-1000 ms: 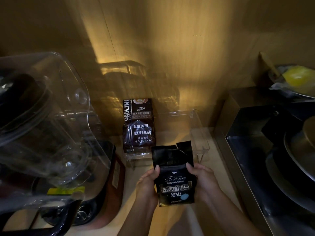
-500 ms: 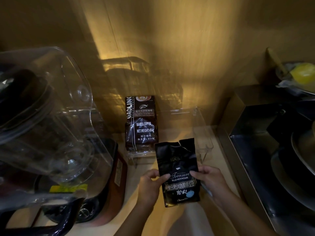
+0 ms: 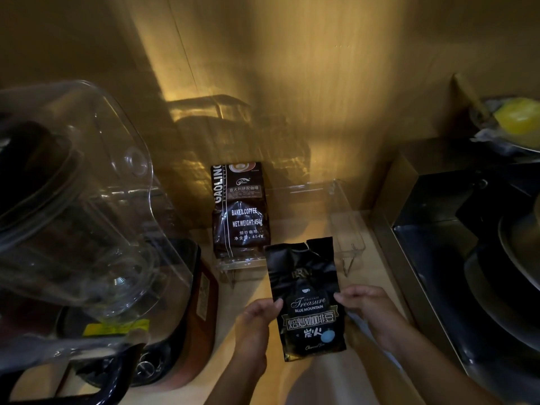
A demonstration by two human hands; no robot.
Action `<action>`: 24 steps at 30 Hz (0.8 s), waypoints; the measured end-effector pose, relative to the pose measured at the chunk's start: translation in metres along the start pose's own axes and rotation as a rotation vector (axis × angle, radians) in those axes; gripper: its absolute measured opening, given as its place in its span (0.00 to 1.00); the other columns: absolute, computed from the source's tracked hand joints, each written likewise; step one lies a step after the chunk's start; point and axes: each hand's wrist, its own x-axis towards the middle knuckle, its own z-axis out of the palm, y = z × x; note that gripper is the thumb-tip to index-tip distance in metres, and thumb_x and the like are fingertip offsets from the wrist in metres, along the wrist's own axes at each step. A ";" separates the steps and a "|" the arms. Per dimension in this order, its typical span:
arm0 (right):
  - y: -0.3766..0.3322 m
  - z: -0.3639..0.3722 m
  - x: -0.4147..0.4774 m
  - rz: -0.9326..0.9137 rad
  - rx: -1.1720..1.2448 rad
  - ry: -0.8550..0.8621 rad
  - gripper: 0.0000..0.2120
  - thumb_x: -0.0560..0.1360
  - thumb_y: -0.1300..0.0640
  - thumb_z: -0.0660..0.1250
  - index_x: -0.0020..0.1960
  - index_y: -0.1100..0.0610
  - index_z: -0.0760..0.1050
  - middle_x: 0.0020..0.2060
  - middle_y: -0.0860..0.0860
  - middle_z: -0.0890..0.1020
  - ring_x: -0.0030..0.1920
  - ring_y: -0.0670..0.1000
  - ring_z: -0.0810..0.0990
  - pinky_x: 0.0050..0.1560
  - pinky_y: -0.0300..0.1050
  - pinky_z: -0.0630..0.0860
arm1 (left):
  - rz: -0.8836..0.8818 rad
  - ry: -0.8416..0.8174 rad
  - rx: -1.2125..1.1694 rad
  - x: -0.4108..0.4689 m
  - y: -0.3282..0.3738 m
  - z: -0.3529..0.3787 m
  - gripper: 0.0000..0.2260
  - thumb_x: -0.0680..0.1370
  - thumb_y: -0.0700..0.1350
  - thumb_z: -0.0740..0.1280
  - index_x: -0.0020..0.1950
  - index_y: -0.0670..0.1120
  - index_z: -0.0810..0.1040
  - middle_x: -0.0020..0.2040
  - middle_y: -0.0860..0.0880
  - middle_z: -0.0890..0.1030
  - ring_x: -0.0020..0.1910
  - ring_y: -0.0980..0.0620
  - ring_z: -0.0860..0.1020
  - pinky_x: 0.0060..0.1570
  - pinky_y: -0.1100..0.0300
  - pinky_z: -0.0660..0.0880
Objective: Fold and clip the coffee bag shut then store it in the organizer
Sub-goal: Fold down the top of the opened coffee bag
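both hands hold the black bag (image 3: 306, 299) upright over the counter (image 3: 292, 381), at about six o'clock in the view. the left hand (image 3: 257, 325) grips its left edge, thumb on the front near the middle; the right hand (image 3: 368, 311) grips the right edge at the same height, thumb tip just touching the front. the bag's top is unfolded and ragged, with a small notch in the upper edge, and it carries no clip. its label reads "treasure blue mountain".

at twelve o'clock from the bag sits the clear organizer (image 3: 347, 229), against the wall (image 3: 321, 97). the bag's top corner overlaps the organizer's front edge in the view; whether they touch i cannot tell. a brown bag (image 3: 239, 209) stands upright in the organizer's left part, marked "baked coffee"; the right part shows only clear plastic.

at nine o'clock stands a blender (image 3: 81, 206) with a clear jug on a dark base, tilted in the wide lens. at three o'clock is a dark stove (image 3: 455, 258) with a pan (image 3: 520, 293) at its edge. at two o'clock, far off, a dish holds something yellow (image 3: 517, 118).
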 end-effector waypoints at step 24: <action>-0.017 0.013 0.000 0.215 0.073 -0.041 0.18 0.58 0.63 0.71 0.48 0.65 0.75 0.33 0.54 0.77 0.41 0.54 0.75 0.43 0.45 0.70 | -0.387 -0.020 -0.115 -0.009 0.030 0.010 0.05 0.67 0.39 0.69 0.39 0.39 0.76 0.29 0.46 0.80 0.38 0.47 0.74 0.45 0.54 0.64</action>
